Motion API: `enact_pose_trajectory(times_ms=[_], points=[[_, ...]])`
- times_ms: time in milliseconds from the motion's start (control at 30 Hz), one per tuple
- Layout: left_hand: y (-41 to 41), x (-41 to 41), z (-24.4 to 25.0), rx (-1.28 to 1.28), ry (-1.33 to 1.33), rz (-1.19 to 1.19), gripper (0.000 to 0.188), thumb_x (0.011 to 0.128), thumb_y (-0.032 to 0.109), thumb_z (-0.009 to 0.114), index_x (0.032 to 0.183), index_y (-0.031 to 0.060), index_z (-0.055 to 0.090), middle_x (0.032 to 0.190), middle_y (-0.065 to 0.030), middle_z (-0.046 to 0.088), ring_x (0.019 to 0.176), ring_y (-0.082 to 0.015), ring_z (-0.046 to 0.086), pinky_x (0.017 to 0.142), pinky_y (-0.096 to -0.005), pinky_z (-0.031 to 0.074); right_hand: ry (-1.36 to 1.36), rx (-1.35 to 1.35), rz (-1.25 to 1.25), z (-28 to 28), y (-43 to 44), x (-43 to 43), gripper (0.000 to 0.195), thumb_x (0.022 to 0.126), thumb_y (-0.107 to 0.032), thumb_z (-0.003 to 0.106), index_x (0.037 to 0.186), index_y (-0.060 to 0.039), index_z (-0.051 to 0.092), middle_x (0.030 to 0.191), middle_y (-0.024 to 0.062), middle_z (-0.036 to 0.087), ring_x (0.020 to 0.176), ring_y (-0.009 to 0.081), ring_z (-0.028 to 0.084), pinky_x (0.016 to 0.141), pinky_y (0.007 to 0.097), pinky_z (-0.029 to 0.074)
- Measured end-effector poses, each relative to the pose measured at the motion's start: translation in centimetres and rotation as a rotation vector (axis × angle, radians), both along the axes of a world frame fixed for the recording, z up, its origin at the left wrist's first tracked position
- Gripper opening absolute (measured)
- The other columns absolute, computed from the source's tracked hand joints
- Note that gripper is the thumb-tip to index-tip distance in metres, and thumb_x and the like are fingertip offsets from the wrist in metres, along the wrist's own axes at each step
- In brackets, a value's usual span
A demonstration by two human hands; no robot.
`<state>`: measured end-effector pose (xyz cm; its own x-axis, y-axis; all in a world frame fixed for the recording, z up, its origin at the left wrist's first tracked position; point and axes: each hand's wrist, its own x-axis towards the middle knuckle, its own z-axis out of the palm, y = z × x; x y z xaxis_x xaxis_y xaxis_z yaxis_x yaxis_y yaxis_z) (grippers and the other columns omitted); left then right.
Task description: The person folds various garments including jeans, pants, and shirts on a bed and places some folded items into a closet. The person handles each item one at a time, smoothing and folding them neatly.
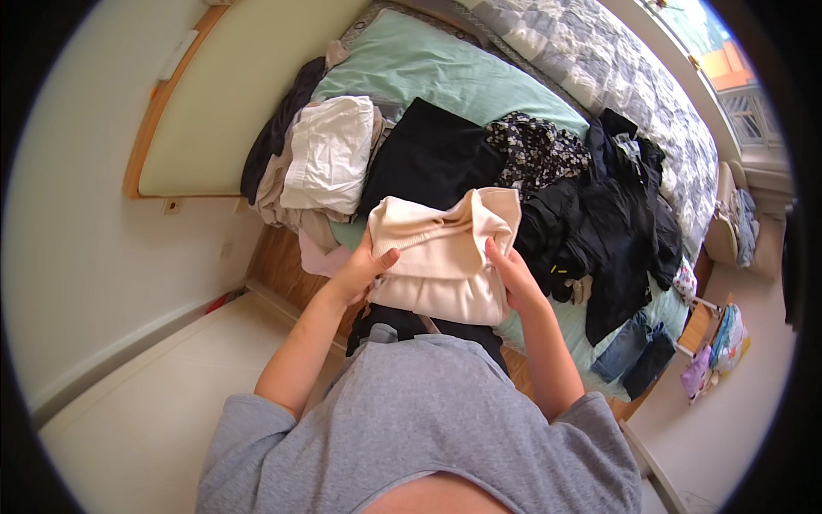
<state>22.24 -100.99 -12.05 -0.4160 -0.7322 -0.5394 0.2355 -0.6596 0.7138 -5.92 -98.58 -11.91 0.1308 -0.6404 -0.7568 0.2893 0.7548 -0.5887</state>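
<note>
A folded cream garment with ribbed knit parts (443, 257) is held up in front of my waist. My left hand (363, 270) grips its left side, thumb on top. On the right side my right hand (514, 273) grips it the same way. Just beyond it a folded black garment (430, 154) lies on the bed. To the left of that is a stack of folded clothes topped by a white garment (331, 154). A black floral garment (539, 151) lies to the right, beside a loose heap of black clothes (616, 218).
The bed carries a mint green sheet (437, 70) and a grey and white checked quilt (597, 58). Folded jeans (623, 347) lie at its near right corner. A padded headboard (225, 96) stands at left. Bags (725, 340) hang at far right.
</note>
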Motion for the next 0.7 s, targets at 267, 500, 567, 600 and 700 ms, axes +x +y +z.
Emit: enact_pose_trajectory(times_ms=[267, 500, 567, 600, 700], points=[[-4.5, -0.3, 0.6, 0.157, 0.048, -0.131, 0.096, 0.079, 0.010, 0.078, 0.150, 0.0029, 0.013, 0.139, -0.0108, 0.043, 0.125, -0.0176, 0.045, 0.105, -0.0306, 0.037, 0.001, -0.049, -0.151, 3.0, 0.0, 1.4, 0.048, 0.084, -0.017, 0.074, 0.124, 0.0011, 0.054, 0.107, 0.0073, 0.066, 0.090, 0.0124, 0.065, 0.079, 0.0281, 0.053], [-5.5, -3.4, 1.5, -0.050, 0.023, -0.409, 0.081, 0.079, 0.003, 0.075, 0.144, 0.0011, 0.027, 0.132, -0.0069, 0.051, 0.123, -0.0157, 0.046, 0.104, -0.0303, 0.037, 0.181, -0.094, -0.274, 4.0, 4.2, -1.1, 0.043, 0.079, -0.010, 0.077, 0.116, 0.0010, 0.059, 0.102, 0.0053, 0.066, 0.087, 0.0109, 0.063, 0.077, 0.0266, 0.051], [-5.4, -4.6, 2.0, -0.139, -0.007, -0.493, 0.076, 0.078, 0.000, 0.074, 0.141, 0.0032, 0.032, 0.130, -0.0059, 0.052, 0.122, -0.0150, 0.047, 0.104, -0.0302, 0.037, 0.188, -0.156, -0.314, 4.0, 5.9, -2.3, 0.042, 0.077, -0.006, 0.077, 0.115, -0.0001, 0.059, 0.102, 0.0038, 0.066, 0.091, 0.0112, 0.061, 0.080, 0.0280, 0.050], [-5.2, -5.3, 2.3, -0.194, -0.018, -0.520, 0.072, 0.077, 0.000, 0.073, 0.139, 0.0042, 0.035, 0.129, -0.0053, 0.052, 0.121, -0.0143, 0.048, 0.104, -0.0300, 0.037, 0.233, -0.206, -0.328, 3.9, 6.7, -2.8, 0.042, 0.077, -0.005, 0.077, 0.115, -0.0006, 0.060, 0.102, 0.0036, 0.065, 0.092, 0.0114, 0.061, 0.081, 0.0284, 0.050], [-4.1, -7.8, 3.3, -0.587, -0.152, -0.510, 0.062, 0.072, -0.001, 0.075, 0.127, 0.0097, 0.046, 0.140, -0.0161, 0.042, 0.133, -0.0289, 0.038, 0.107, -0.0391, 0.032, 0.347, -0.386, -0.375, 3.7, 9.1, -4.0, 0.052, 0.077, -0.004, 0.076, 0.123, -0.0023, 0.053, 0.110, 0.0046, 0.064, 0.099, 0.0133, 0.061, 0.085, 0.0296, 0.050]])
